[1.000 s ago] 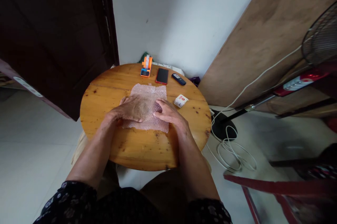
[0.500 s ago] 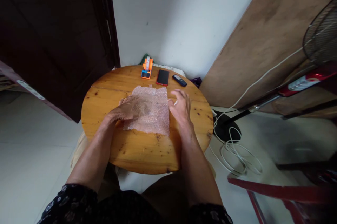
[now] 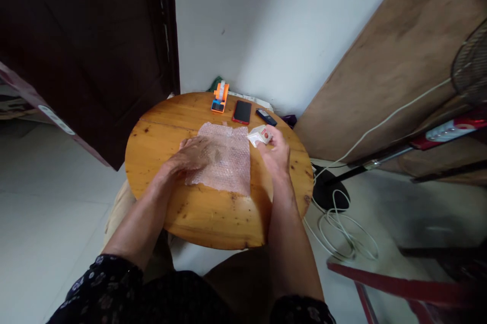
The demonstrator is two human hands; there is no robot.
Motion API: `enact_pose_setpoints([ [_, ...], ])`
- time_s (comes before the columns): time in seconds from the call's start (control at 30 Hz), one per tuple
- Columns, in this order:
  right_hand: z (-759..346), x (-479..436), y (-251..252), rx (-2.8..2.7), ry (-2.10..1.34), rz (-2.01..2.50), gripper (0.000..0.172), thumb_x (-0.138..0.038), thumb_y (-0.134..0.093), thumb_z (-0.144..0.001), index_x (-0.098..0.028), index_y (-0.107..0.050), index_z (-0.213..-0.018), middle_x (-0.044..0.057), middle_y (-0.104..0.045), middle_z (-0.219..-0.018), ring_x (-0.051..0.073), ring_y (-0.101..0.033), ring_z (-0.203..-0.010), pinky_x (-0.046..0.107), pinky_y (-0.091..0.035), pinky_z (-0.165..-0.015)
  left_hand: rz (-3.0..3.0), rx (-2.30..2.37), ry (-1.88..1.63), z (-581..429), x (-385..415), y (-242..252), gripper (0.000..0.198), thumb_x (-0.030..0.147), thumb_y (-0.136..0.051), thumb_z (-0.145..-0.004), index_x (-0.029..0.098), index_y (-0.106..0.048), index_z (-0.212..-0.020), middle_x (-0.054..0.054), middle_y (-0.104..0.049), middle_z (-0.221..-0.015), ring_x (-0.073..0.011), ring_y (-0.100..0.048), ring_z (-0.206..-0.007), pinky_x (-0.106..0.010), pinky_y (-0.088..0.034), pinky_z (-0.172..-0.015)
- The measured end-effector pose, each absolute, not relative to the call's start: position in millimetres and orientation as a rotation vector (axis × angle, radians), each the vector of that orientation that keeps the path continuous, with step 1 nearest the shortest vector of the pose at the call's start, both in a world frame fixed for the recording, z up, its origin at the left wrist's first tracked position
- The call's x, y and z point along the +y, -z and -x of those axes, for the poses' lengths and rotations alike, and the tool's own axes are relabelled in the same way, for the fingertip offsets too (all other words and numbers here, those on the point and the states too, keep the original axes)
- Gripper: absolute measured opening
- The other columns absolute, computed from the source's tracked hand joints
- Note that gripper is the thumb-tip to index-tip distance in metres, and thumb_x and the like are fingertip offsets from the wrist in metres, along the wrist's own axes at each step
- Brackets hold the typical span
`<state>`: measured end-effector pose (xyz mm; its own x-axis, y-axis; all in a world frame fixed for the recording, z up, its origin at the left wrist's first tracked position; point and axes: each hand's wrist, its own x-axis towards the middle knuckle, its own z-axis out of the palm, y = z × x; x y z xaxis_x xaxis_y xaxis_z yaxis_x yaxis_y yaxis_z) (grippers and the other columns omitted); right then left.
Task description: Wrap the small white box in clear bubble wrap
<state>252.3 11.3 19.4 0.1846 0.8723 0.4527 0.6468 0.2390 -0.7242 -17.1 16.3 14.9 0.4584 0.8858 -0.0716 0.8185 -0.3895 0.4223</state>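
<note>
Wrap (image 3: 234, 167) of the clear bubbled kind lies flat on the counter (image 3: 213, 217), partly under the left hand (image 3: 196, 155) and reaching across toward the right. That left hand is laid out loosely, palm down, over the sheet's near-left part; its fingertips blend into the bubbles, so how hard they press cannot be told. The right hand (image 3: 277, 151) pinches a small pale box (image 3: 262, 135) between thumb and fingers at its right end, just off the wrap's far right corner; the box looks tilted, and whether it is clear of the counter cannot be made out. It is probably light, perhaps thin card, stiff along its edges but easy to dent in the middle, so a gentle grip on two opposite sides should suit it better than a squeeze across a broad face. The wrap should weigh next to nothing, bend softly and slide readily on smooth wood; a flat palm would steady it, while its free edge toward the right hand seems the best place to take hold, using fingertips without popping the bubbles. Ahead of both hands, near the far rim, stand a tape dispenser (image 3: 220, 95), a phone (image 3: 242, 112) and a handset (image 3: 266, 116).
</note>
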Motion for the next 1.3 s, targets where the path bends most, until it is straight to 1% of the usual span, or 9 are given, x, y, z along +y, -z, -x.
enact_pose_setpoints([
  [0.17, -215.6, 2.6, -14.1, -1.891, -0.502, 1.261, 0.052, -0.018, -0.061, -0.077, -0.027, -0.061, -0.128, 0.005, -0.068, -0.126, 0.025, -0.064, -0.112, 0.044, -0.049, -0.103, -2.311, 1.443, -0.225, 15.5, 17.2, -12.7, 0.069, 0.039, -0.053, -0.084, 0.02, -0.043, -0.15, -0.014, -0.034, -0.163, -0.0342, -0.029, -0.15, -0.055, -0.018, -0.122],
  [0.3, -210.9, 1.3, -6.9, -2.168, -0.644, 1.256, 0.064, -0.012, -0.061, -0.073, -0.026, -0.058, -0.135, 0.006, -0.062, -0.136, 0.025, -0.059, -0.124, 0.043, -0.045, -0.109, -2.282, 1.493, -0.196, 14.7, 15.9, -13.5, 0.069, 0.041, -0.054, -0.085, 0.02, -0.042, -0.15, -0.015, -0.032, -0.164, -0.0343, -0.025, -0.152, -0.053, -0.015, -0.124],
  [0.43, -219.1, 3.2, -5.8, -2.084, -0.676, 1.327, 0.069, -0.015, -0.064, -0.075, -0.027, -0.051, -0.142, 0.008, -0.058, -0.141, 0.025, -0.059, -0.125, 0.044, -0.045, -0.11, -2.274, 1.495, -0.18, 12.7, 13.2, -17.6, 0.068, 0.044, -0.052, -0.088, 0.019, -0.042, -0.151, -0.016, -0.032, -0.163, -0.0355, -0.025, -0.152, -0.054, -0.014, -0.124],
  [0.6, -218.6, 3.6, -5.3, -2.107, -0.673, 1.348, 0.067, -0.016, -0.066, -0.073, -0.025, -0.055, -0.139, 0.008, -0.059, -0.14, 0.026, -0.058, -0.126, 0.046, -0.044, -0.111, -2.266, 1.523, -0.123, 11.6, 12.9, -19.4, 0.07, 0.043, -0.053, -0.088, 0.02, -0.038, -0.152, -0.016, -0.029, -0.165, -0.0343, -0.022, -0.153, -0.052, -0.013, -0.124],
  [0.73, -215.3, 4.2, -2.1, -2.102, -0.665, 1.354, 0.065, -0.014, -0.062, -0.074, -0.022, -0.056, -0.138, 0.01, -0.062, -0.137, 0.025, -0.06, -0.124, 0.044, -0.045, -0.111, -2.29, 1.514, -0.145, 12.1, 13.9, -17.5, 0.067, 0.044, -0.053, -0.088, 0.025, -0.041, -0.15, -0.012, -0.034, -0.163, -0.0342, -0.026, -0.152, -0.053, -0.016, -0.123],
  [0.97, -216.8, 3.8, -3.5, -2.061, -0.745, 1.321, 0.061, -0.01, -0.06, -0.075, -0.024, -0.06, -0.134, 0.006, -0.068, -0.131, 0.023, -0.065, -0.116, 0.042, -0.048, -0.106, -2.289, 1.526, -0.125, 10.3, 11.3, -21.0, 0.061, 0.046, -0.051, -0.091, 0.024, -0.044, -0.148, -0.014, -0.034, -0.163, -0.0335, -0.029, -0.15, -0.052, -0.017, -0.123],
  [1.07, -217.1, 3.3, -3.8, -2.028, -0.785, 1.334, 0.062, -0.011, -0.061, -0.074, -0.023, -0.059, -0.135, 0.006, -0.069, -0.128, 0.022, -0.067, -0.11, 0.039, -0.051, -0.101, -2.291, 1.544, -0.118, 9.9, 12.2, -19.4, 0.06, 0.045, -0.049, -0.092, 0.022, -0.045, -0.148, -0.014, -0.033, -0.163, -0.0329, -0.029, -0.151, -0.053, -0.016, -0.123],
  [1.17, -217.9, 3.4, -2.9, -2.013, -0.828, 1.349, 0.066, -0.014, -0.064, -0.074, -0.024, -0.056, -0.138, 0.005, -0.071, -0.121, 0.021, -0.068, -0.105, 0.039, -0.051, -0.098, -2.286, 1.561, -0.128, 9.9, 13.2, -15.9, 0.063, 0.049, -0.05, -0.091, 0.025, -0.044, -0.149, -0.012, -0.033, -0.163, -0.032, -0.027, -0.152, -0.051, -0.017, -0.123],
  [1.3, -220.4, 3.6, -4.4, -1.963, -0.948, 1.325, 0.068, -0.019, -0.067, -0.076, -0.026, -0.052, -0.142, 0.005, -0.071, -0.121, 0.022, -0.066, -0.109, 0.041, -0.05, -0.101, -2.281, 1.561, -0.225, 10.1, 13.4, -13.4, 0.063, 0.047, -0.055, -0.088, 0.024, -0.05, -0.147, -0.011, -0.04, -0.16, -0.034, -0.031, -0.15, -0.052, -0.021, -0.123],
])
